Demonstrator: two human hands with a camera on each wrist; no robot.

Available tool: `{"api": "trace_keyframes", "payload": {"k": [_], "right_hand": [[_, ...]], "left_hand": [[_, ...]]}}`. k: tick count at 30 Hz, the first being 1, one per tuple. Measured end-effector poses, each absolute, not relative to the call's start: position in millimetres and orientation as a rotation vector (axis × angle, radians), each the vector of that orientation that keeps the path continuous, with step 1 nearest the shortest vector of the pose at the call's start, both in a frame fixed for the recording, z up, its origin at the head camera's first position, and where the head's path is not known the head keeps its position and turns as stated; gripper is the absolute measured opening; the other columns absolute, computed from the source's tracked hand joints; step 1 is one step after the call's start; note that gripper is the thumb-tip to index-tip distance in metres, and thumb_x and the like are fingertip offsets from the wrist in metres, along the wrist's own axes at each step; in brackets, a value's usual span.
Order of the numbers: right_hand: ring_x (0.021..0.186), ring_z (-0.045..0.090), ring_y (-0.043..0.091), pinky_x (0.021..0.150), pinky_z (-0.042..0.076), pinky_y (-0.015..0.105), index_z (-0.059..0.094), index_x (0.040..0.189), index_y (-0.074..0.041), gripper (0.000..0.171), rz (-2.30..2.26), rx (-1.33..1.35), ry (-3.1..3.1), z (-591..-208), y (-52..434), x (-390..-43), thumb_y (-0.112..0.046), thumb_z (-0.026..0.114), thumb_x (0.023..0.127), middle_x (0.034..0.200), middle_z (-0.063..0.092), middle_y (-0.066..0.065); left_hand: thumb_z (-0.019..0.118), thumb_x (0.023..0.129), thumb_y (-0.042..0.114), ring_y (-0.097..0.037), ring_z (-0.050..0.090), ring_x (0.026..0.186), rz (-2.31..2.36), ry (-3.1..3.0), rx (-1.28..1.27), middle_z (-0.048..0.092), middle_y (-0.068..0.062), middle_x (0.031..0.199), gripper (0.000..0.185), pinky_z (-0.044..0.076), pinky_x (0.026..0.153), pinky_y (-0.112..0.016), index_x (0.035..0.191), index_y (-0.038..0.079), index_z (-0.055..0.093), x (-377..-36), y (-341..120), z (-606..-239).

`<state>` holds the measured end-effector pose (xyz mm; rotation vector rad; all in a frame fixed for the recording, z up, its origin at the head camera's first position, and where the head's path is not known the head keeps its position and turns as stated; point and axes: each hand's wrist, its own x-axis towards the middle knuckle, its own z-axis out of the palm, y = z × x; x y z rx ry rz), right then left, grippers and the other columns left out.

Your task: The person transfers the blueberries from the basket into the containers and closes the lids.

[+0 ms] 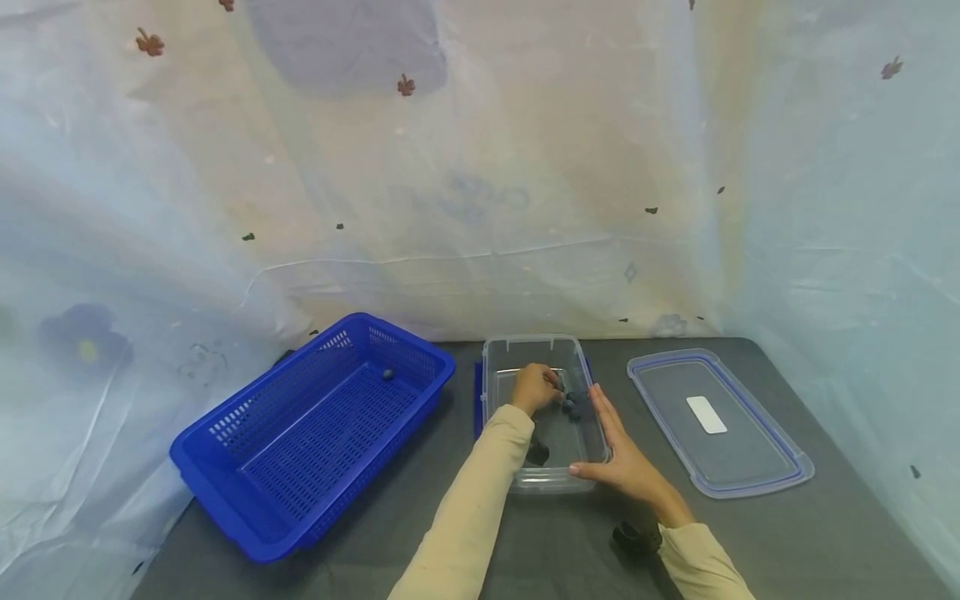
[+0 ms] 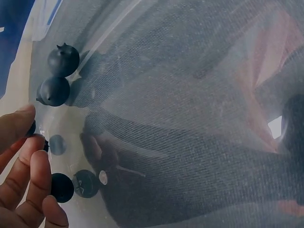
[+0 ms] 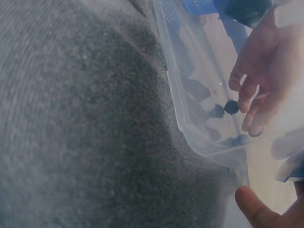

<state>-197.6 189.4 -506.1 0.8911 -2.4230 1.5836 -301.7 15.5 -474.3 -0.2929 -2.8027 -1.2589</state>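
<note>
My left hand reaches down inside a clear plastic box. Its thumb and fingertips pinch a dark blueberry, mostly hidden by the fingers. Several loose blueberries lie on the box's floor beside the fingers. In the left wrist view, two blueberries touch each other, and another blueberry sits by the lower fingertips; the box wall mirrors some. My right hand touches the box's near right corner, fingers extended along the right side and thumb on the front rim.
A blue perforated basket stands to the left, with one blueberry at its far end. The box's lid, with a white label, lies flat on the right. A patterned curtain hangs behind the grey table.
</note>
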Motion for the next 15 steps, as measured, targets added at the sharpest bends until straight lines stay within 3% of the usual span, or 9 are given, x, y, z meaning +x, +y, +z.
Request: {"api": "trace_keyframes", "payload": {"k": [15], "right_hand": [[0.142, -0.003, 0.043, 0.100, 0.008, 0.072, 0.005, 0.154, -0.001, 0.117, 1.599, 0.869, -2.424, -506.8, 188.7, -196.8, -0.018, 0.085, 0.070, 0.160, -0.004, 0.016]], "left_hand": [[0.083, 0.069, 0.000, -0.013, 0.058, 0.069, -1.311, -2.837, -0.264, 0.068, -0.003, 0.079, 0.018, 0.048, 0.063, -0.024, 0.084, 0.001, 0.073, -297.9, 16.0, -469.9]]}}
